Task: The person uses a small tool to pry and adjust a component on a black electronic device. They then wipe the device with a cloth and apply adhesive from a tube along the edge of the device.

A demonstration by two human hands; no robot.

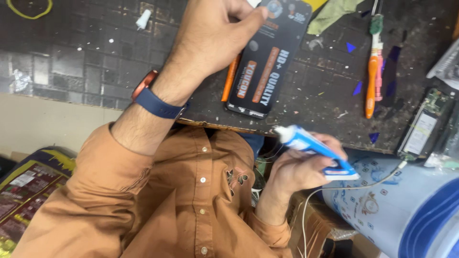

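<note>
Beneath the dark, scuffed, paint-speckled worktop (95, 71), at lower right, we see a pale blue printed plastic drum (382, 210), contents hidden. Just above it our right hand (296, 169) is closed around a blue-and-white squeeze tube (313, 147). Farther up, at top centre, our left hand (215, 33) curls onto a flat black packet with orange print (265, 71); we cannot tell whether it grips it.

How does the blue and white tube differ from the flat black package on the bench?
The tube is blue and white and rounded; the black package is flat, with orange markings. The tube is held off the bench in the right hand; the black package lies on it, touched by the left hand. The black package looks larger. Both are long and narrow.
</note>
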